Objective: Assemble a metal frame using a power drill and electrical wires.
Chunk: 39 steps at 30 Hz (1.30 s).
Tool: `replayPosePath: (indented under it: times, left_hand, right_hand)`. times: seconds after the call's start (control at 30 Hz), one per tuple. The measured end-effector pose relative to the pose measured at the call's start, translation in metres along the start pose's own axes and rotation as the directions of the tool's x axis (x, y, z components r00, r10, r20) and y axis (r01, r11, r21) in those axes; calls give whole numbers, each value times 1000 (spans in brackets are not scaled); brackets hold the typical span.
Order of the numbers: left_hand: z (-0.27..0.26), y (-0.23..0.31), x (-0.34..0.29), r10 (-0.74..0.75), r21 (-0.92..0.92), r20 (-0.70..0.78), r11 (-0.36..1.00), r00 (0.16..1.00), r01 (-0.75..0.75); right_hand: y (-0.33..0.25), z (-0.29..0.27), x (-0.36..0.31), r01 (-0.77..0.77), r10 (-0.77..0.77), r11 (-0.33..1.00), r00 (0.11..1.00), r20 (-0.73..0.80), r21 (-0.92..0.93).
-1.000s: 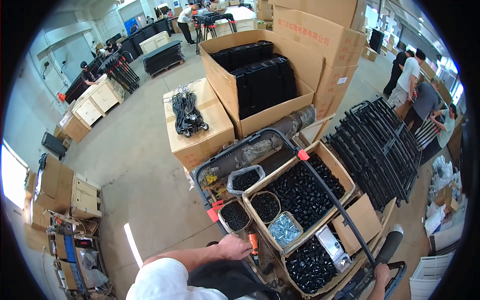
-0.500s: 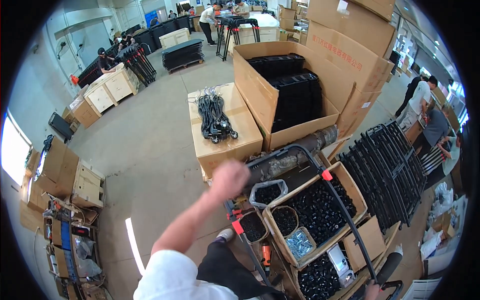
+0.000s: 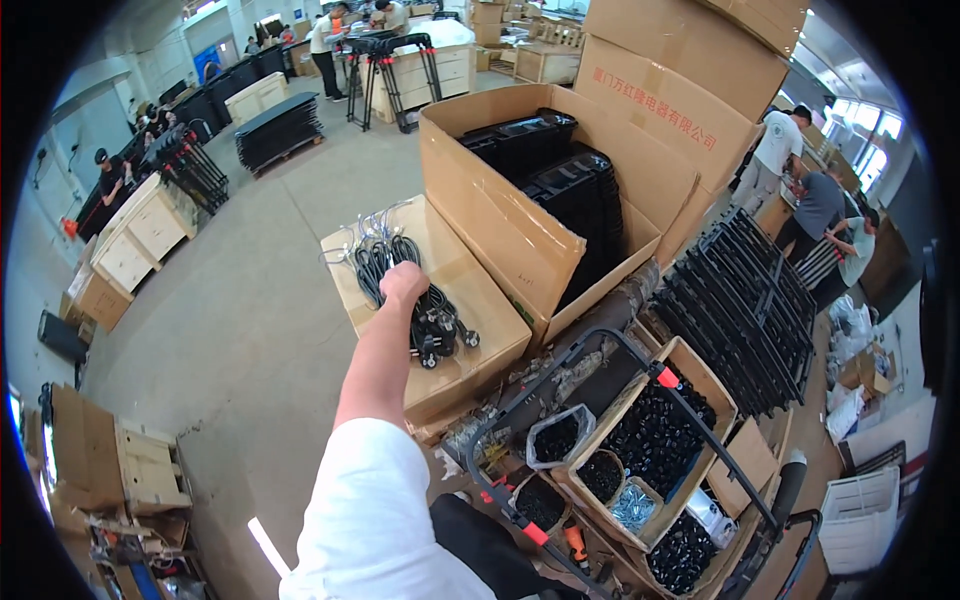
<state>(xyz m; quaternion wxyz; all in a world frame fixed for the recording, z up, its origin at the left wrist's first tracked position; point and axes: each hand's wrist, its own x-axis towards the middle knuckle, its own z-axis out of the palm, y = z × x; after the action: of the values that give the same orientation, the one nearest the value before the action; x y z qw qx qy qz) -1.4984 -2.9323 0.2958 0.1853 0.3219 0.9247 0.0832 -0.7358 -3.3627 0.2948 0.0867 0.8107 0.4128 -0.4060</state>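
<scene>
Across the top of a closed cardboard box (image 3: 480, 345) lies a bundle of black power cords (image 3: 440, 325), with plugs at the near end and loose wire ends at the far end. My left arm reaches forward to it. My left hand (image 3: 403, 284) is closed on the power cords near the middle of the bundle, and its fingertips are partly hidden. My right hand is out of the picture. A black tubular frame (image 3: 700, 425) with red clips stands over the parts boxes to the right.
An open carton (image 3: 500, 215) holding black panels adjoins the cord box. Below the frame are trays of black parts (image 3: 655, 425), silver screws (image 3: 633, 507) and an orange power tool (image 3: 576, 545). Stacked black frames (image 3: 745, 310) stand at right. People work farther off.
My left hand has moved forward from above the near side of the box onto the cords. My right hand, at the frame's lower end before, has left the view. The view has shifted.
</scene>
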Motion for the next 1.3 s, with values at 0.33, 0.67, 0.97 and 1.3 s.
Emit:
replayPosePath:
  times: [0.33, 0.67, 0.97, 1.3]
  left_hand:
    - [-42, -21, -43, 333, -846, -261, 373, 906, -381]
    - [-124, -30, -121, 487, -914, -398, -136, 777, -383]
    - [-99, -6, -300, 880, -954, -162, -24, 447, -299]
    - [9, 40, -400, 889, -999, 10, 27, 459, -31]
  right_hand:
    - [-116, -3, 1, 176, -203, 950, 976, -77, -259]
    - [-242, -6, -25, 617, -673, 738, 705, -224, -275]
    - [-430, -61, -143, 938, -841, 264, 338, -423, 226]
    - [-430, -49, -100, 964, -386, 263, 148, -911, 45]
